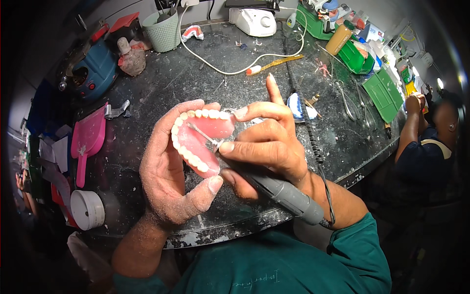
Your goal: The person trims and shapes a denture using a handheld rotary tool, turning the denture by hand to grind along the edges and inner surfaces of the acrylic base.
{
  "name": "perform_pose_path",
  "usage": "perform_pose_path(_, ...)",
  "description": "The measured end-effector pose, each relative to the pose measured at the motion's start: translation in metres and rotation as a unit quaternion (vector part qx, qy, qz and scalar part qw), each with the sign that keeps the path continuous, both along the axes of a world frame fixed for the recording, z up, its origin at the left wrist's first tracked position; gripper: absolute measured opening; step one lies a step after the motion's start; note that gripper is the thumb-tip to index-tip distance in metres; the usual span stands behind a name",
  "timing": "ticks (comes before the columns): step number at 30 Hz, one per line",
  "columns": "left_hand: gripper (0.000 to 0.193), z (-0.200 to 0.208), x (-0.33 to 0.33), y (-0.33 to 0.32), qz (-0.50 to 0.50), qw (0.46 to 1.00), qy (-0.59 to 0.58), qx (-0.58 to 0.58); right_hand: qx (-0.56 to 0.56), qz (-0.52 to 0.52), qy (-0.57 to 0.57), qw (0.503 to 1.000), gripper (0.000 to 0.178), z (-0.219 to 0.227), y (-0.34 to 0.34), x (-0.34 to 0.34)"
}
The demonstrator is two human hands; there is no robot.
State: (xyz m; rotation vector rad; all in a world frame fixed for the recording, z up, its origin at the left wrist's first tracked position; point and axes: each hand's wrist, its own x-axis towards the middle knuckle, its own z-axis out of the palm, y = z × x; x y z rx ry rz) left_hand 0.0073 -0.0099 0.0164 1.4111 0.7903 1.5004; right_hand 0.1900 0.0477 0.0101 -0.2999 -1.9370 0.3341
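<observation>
A pink upper denture (214, 128) with a row of cream teeth is in my left hand (169, 161), whose fingers curl behind it while the thumb presses near its lower end. Pale dust coats that hand and wrist. My right hand (269, 142) is closed around a black rotary handpiece (279, 188), its index finger close to the denture's far end and one finger raised. The handpiece's thin metal bur (199, 131) reaches over the denture's palate; whether the tip touches it I cannot tell. A coiled black cord (313, 142) runs behind my right wrist.
Left on the dusty black bench (235, 54) are a pink dustpan (88, 137), a blue machine (93, 73) and a white round tub (87, 209). A white control box (253, 22) stands at the back, green bins (355, 56) at right. Another person (431, 127) sits far right.
</observation>
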Motion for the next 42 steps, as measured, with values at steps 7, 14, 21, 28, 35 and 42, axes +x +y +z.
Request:
perform_pose_path(7,0.085,0.0002,0.0011,-0.0006,-0.003,1.0,-0.01,-0.002,0.006,-0.013,0.01,1.0,0.039,-0.0038,0.0014,-0.0005)
perform_pose_path(14,0.086,-0.0016,0.0005,0.0002,-0.002,1.0,0.003,0.0,0.007,-0.02,0.007,1.0,0.041,-0.0025,0.0005,0.0007)
perform_pose_path(21,0.085,-0.0015,0.0004,0.0017,0.002,1.0,0.003,0.004,0.02,-0.009,-0.001,1.0,0.043,-0.0038,0.0023,0.0016)
perform_pose_path(28,0.086,-0.0013,0.0011,0.0004,0.005,1.0,0.003,0.009,0.0,-0.014,0.004,1.0,0.044,-0.0027,0.0,0.0002)
perform_pose_path(35,0.086,-0.0022,-0.001,0.0008,0.0,1.0,0.012,0.009,0.004,-0.008,0.007,1.0,0.042,-0.0055,0.0008,-0.0005)
perform_pose_path(42,0.085,-0.0021,0.0018,0.0005,-0.007,1.0,-0.001,-0.003,0.012,-0.004,-0.005,1.0,0.042,-0.0033,0.0015,0.0014)
